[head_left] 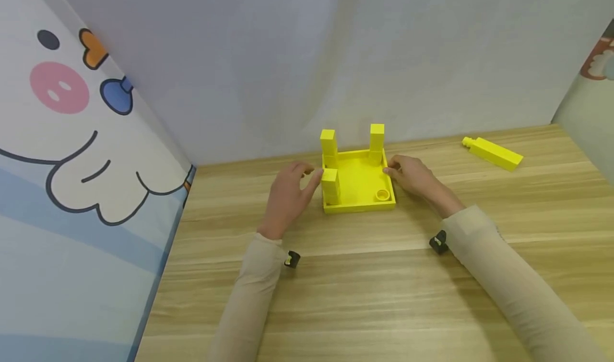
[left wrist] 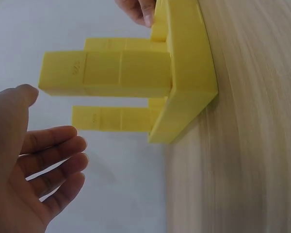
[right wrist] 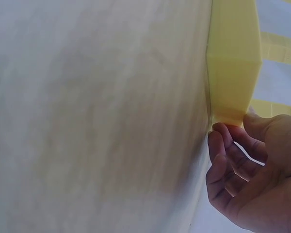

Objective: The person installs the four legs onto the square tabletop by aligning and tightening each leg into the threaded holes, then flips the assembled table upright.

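A shallow yellow square tabletop (head_left: pixel 360 178) lies with its rim upward on the wooden table. Square legs stand upright in three corners: a front left leg (head_left: pixel 331 186), a back left leg (head_left: pixel 329 146) and a back right leg (head_left: pixel 377 142). In the front right corner is a bare round socket (head_left: pixel 382 195). My left hand (head_left: pixel 287 196) is beside the front left leg, its fingers loosely spread; the left wrist view shows the thumb close to the leg's top (left wrist: pixel 60 73). With thumb and fingers, my right hand (right wrist: pixel 262 170) pinches the right rim of the tabletop.
A loose yellow leg (head_left: pixel 495 154) with a threaded end lies on the table at the right. A pale wall (head_left: pixel 268 85) rises behind the wooden table (head_left: pixel 355 298). On the left stands a panel (head_left: pixel 72 165) with cartoon drawings.
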